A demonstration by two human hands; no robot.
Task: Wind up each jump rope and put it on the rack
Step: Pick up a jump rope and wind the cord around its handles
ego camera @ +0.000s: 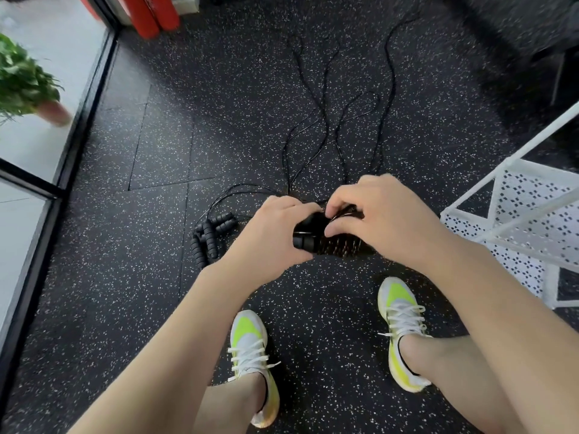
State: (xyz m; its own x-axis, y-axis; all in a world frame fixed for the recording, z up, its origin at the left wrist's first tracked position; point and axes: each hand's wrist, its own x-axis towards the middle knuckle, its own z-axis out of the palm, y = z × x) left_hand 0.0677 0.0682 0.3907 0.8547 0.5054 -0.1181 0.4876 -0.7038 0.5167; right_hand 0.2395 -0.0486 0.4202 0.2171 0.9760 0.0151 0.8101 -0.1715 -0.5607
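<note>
Here both hands (326,227) clamp black rope handles (305,238); cord (316,126) trails straight ahead.

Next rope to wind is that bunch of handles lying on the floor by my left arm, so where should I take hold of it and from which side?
Take the handles on the floor, not the thin cord. They lie flat in a loose cluster, ribbed and thick, so a grip from straight above, fingers wrapped across their middles, looks surest. The left hand is nearest, but both it and the right hand are busy with the held rope.

Black speckled floor (156,308); glass wall (47,73) left; plant (22,79) outside.
</note>
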